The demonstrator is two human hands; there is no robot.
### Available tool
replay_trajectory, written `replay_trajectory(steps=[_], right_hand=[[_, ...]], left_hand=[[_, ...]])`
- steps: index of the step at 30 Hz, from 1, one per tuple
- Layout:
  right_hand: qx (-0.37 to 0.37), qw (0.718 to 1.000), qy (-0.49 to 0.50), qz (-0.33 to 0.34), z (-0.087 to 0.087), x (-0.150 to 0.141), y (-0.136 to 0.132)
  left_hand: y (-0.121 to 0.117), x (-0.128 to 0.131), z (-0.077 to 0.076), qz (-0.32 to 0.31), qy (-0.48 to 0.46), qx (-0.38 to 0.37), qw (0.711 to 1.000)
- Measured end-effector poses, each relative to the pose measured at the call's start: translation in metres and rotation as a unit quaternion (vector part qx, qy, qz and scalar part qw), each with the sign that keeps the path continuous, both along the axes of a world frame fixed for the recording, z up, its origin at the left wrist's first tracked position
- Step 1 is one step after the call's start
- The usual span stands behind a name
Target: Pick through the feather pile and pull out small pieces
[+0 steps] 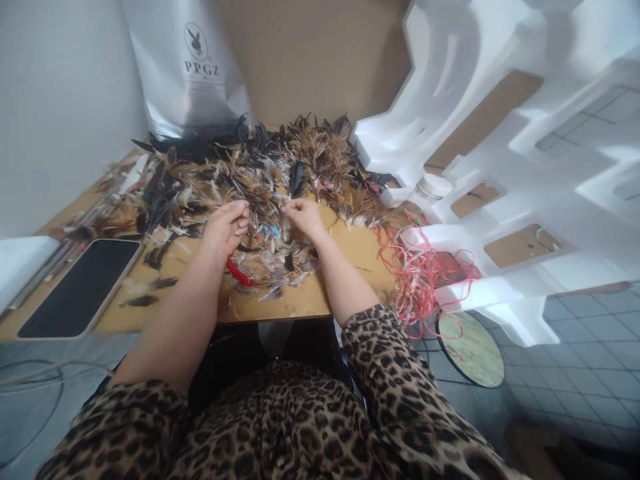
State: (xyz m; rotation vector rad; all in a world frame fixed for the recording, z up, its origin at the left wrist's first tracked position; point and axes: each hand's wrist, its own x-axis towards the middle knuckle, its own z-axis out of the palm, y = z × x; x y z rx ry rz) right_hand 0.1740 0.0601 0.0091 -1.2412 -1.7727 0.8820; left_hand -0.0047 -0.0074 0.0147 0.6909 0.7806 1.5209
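A big heap of brown, black and white feathers (250, 167) covers the back of a low wooden table (305, 303). My left hand (227, 223) rests on the feathers with its fingers curled together, and a red-handled tool (240, 273) sticks out below its wrist. My right hand (303, 215) is just to the right, fingers pinched on small feathers in the pile. The two hands are almost touching over the heap's front edge.
A dark phone (80, 287) lies flat at the table's left front. A silver PPGZ bag (187, 67) stands behind the feathers. Red strings (425, 273) spill off the right edge beside white foam packaging (500, 153) and a small white jar (433, 187). A round stool (473, 350) stands on tiles.
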Motion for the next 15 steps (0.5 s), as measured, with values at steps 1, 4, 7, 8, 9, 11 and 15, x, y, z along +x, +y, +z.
replay_trajectory(steps=[1,4,7,8,9,11,15], right_hand=[[-0.022,0.998,0.058,0.001,0.002,-0.001,-0.001],[-0.090,0.975,0.204,0.005,0.007,-0.007,-0.007],[-0.146,0.944,0.294,0.040,0.009,-0.014,-0.013],[-0.156,0.935,0.315,0.056,0.010,-0.015,-0.014],[-0.163,0.926,0.333,0.072,0.010,-0.016,-0.016],[-0.168,0.912,0.362,0.095,0.012,-0.018,-0.018],[-0.181,0.896,0.393,0.095,0.016,-0.020,-0.021]], left_hand=[[0.000,0.001,0.000,0.005,0.013,0.001,1.000],[0.000,0.006,-0.002,0.017,0.054,0.008,0.998],[0.000,0.009,-0.005,0.013,0.085,0.015,0.996],[0.000,0.010,-0.005,0.006,0.089,0.016,0.996],[0.000,0.010,-0.005,-0.007,0.089,0.013,0.996],[-0.001,0.010,-0.003,-0.048,0.077,-0.001,0.996],[-0.004,0.010,0.000,-0.136,0.043,-0.039,0.989]])
